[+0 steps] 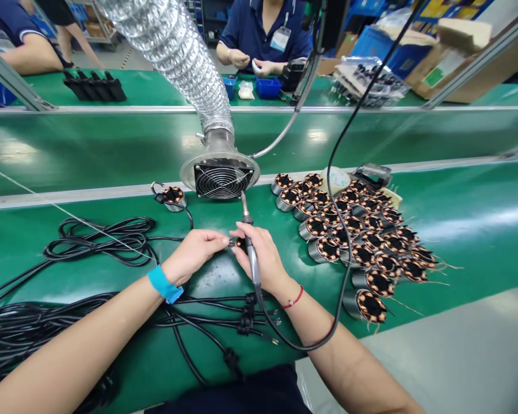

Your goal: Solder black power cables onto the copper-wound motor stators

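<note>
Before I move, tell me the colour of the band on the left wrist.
Bright blue band, seen best in the head view.

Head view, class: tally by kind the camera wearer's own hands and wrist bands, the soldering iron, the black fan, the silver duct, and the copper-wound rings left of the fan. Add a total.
Hands: 2 (left hand, right hand)
Wrist bands: 2 (blue band, red band)
Soldering iron: 1
Black fan: 1
Silver duct: 1
Copper-wound ring: 1
Total: 8
</note>
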Available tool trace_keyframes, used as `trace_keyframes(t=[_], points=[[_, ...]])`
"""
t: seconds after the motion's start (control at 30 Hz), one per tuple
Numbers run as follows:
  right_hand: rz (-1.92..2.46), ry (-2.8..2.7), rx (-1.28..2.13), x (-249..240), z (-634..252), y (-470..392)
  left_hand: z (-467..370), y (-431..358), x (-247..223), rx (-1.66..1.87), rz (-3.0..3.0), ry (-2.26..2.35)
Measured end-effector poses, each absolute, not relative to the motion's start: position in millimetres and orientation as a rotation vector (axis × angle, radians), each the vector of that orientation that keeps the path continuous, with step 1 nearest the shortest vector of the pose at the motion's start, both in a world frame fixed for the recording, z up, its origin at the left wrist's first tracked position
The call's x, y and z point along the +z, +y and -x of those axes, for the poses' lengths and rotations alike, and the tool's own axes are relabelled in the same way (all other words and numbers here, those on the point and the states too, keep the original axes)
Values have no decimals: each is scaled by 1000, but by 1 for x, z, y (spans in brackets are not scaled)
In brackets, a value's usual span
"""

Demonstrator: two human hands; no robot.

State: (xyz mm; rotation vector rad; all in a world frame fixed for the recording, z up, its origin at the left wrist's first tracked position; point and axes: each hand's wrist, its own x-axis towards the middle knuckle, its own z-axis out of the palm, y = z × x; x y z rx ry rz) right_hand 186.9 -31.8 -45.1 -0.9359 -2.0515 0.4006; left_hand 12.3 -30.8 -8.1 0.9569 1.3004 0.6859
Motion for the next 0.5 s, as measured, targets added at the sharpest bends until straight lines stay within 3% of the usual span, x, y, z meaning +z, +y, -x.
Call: trace_keyframes(t=[0.33,0.5], points=[[997,-1985,336,-46,-187,-36,-5,-33,-12,557,-969,1099],[1103,-1956,346,-46,-181,-39,-20,-37,-24,493,-1320,1173]])
